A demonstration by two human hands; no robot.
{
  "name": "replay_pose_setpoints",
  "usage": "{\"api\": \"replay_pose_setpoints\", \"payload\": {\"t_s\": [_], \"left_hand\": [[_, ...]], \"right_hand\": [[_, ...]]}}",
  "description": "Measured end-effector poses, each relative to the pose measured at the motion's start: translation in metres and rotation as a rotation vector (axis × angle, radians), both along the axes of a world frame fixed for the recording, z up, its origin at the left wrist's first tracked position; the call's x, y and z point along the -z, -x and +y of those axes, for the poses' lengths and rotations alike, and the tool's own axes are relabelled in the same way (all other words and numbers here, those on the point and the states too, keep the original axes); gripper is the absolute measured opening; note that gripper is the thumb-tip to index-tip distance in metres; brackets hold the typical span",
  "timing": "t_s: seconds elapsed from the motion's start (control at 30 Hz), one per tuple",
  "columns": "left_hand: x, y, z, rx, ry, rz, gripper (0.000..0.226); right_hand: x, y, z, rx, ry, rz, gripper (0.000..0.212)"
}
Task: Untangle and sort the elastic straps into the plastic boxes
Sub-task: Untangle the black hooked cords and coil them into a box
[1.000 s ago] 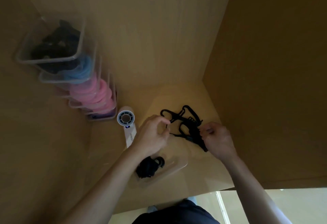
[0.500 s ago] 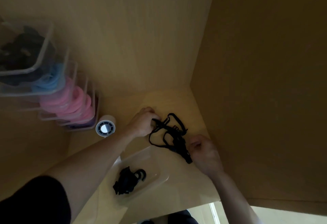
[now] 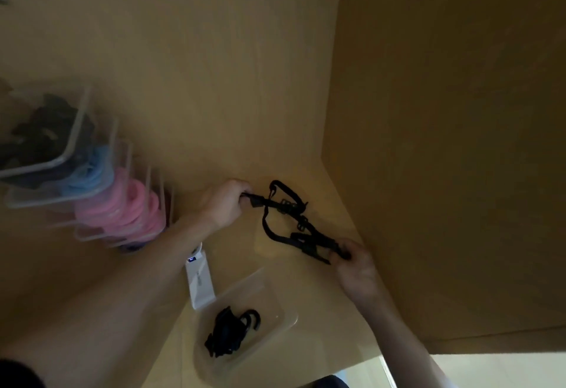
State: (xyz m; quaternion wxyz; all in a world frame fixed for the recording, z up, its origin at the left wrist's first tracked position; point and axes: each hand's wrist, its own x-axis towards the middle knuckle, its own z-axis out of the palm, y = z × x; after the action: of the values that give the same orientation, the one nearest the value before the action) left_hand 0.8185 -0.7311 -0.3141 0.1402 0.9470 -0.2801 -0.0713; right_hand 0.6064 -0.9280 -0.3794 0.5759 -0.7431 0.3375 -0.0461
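Note:
A tangle of black elastic straps point(image 3: 289, 219) is stretched over the wooden desk between my two hands. My left hand point(image 3: 225, 204) grips one end at the upper left, fingers curled round it. My right hand point(image 3: 356, 266) pinches the other end at the lower right, close to the side panel. Nearer me, a clear plastic box point(image 3: 277, 302) lies on the desk with a bundle of black straps point(image 3: 229, 334) inside.
A stack of clear plastic boxes point(image 3: 76, 173) at the left holds dark, blue and pink straps. A small white device point(image 3: 200, 280) lies under my left forearm. Wooden panels close the desk at the back and right point(image 3: 444, 142).
My hands have pulled apart, stretching the black straps out longer. The left hand moved up and left, the right stayed low by the side panel. The view shifted.

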Motion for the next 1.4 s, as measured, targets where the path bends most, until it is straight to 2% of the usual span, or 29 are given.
{"api": "replay_pose_setpoints", "payload": {"t_s": [0.1, 0.2, 0.3, 0.57, 0.67, 0.73, 0.8, 0.9, 1.0, 1.1, 1.27, 1.4], "left_hand": [[-0.036, -0.012, 0.016, 0.003, 0.070, -0.113, 0.025], [-0.064, -0.029, 0.029, -0.064, 0.244, -0.166, 0.026], [-0.092, -0.044, 0.038, -0.125, 0.336, -0.179, 0.027], [-0.153, -0.058, 0.050, -0.256, 0.512, -0.215, 0.030], [-0.169, -0.059, 0.048, -0.305, 0.533, -0.121, 0.042], [-0.181, -0.056, 0.046, -0.302, 0.533, -0.080, 0.044], [-0.197, -0.055, 0.044, -0.285, 0.557, -0.060, 0.039], [-0.221, -0.063, 0.045, -0.260, 0.605, -0.045, 0.043], [-0.244, -0.066, 0.047, -0.254, 0.660, -0.027, 0.042], [-0.264, -0.060, 0.044, -0.248, 0.667, -0.045, 0.040], [-0.280, -0.052, 0.052, -0.273, 0.750, -0.012, 0.036], [-0.283, -0.044, 0.057, -0.313, 0.899, 0.017, 0.033]], "right_hand": [[-0.008, -0.009, -0.007, 0.097, -0.143, -0.002, 0.014], [-0.008, -0.013, -0.009, 0.162, -0.302, -0.046, 0.014], [-0.005, -0.013, -0.009, 0.193, -0.383, -0.053, 0.013], [0.022, -0.010, -0.012, 0.272, -0.286, 0.122, 0.024], [0.029, -0.006, -0.019, 0.291, -0.186, 0.201, 0.019], [0.039, -0.001, -0.024, 0.290, -0.114, 0.241, 0.026], [0.042, 0.004, -0.024, 0.279, -0.069, 0.246, 0.026], [0.036, 0.008, -0.023, 0.282, -0.043, 0.243, 0.010], [0.040, 0.003, -0.027, 0.288, -0.035, 0.292, 0.023], [0.042, 0.000, -0.029, 0.264, -0.036, 0.294, 0.025], [0.031, 0.001, -0.027, 0.251, -0.020, 0.327, 0.019], [0.025, 0.002, -0.024, 0.272, -0.045, 0.301, 0.018]]}}
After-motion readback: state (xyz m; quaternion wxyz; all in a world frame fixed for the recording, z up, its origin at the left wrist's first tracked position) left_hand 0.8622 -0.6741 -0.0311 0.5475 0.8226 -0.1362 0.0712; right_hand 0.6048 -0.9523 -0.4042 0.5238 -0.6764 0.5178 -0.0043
